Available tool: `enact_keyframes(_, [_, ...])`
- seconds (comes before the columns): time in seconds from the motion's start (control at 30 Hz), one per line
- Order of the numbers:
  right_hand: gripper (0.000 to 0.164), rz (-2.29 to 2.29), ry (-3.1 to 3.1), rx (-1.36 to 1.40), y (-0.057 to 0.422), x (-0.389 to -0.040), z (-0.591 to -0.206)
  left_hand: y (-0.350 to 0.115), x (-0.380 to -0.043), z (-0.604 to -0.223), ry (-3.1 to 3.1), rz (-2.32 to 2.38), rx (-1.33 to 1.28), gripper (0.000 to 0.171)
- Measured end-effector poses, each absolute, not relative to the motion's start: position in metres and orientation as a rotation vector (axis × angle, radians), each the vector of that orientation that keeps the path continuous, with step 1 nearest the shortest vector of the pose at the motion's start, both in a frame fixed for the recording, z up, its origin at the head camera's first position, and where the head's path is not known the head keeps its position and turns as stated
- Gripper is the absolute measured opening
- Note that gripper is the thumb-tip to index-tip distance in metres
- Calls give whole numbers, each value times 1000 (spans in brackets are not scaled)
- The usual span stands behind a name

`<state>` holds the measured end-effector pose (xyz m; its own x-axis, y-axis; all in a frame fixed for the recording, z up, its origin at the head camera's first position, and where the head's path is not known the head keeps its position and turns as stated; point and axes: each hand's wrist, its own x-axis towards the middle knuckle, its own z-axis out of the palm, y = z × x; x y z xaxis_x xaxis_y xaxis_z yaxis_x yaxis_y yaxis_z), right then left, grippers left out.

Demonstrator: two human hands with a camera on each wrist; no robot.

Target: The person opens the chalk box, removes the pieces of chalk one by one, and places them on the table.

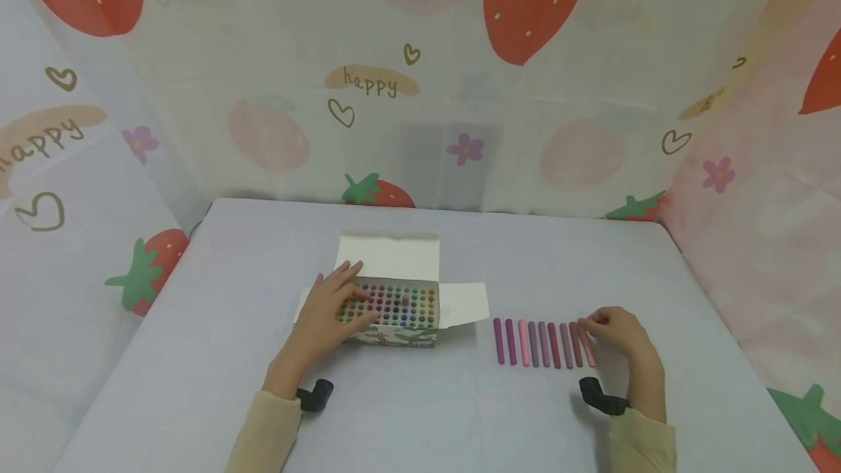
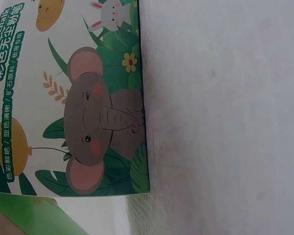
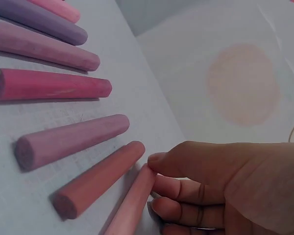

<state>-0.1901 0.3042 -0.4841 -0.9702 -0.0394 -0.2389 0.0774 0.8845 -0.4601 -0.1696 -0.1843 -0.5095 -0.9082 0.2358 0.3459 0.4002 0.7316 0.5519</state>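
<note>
A box of coloured chalk (image 1: pixel 394 337) stands with its flaps folded out, packed with upright sticks; one purplish stick (image 1: pixel 405 301) pokes up above the others. My left hand (image 1: pixel 328 316) rests over the box's left part, fingers spread and thumb across the chalk tops. In the left wrist view only the box's printed elephant side (image 2: pixel 88 122) shows clearly. On the right, my right hand (image 1: pixel 616 328) pinches the far end of a light pink chalk stick (image 3: pixel 130 205) between thumb and fingers. That stick lies on the table at the right end of a row, slightly slanted.
Several purple, pink and reddish chalk sticks (image 1: pixel 534 345) lie side by side left of my right hand. The box's white right flap (image 1: pixel 463 304) reaches toward this row. Behind the white table (image 1: pixel 434 414) hangs a strawberry-printed curtain (image 1: pixel 282 57).
</note>
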Motion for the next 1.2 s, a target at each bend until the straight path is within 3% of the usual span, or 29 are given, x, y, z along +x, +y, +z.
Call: enact_keyframes(1.2, [34,-715,2789,8,307,-190,-483,-185,-171,-510,-2679,-920,-508,34])
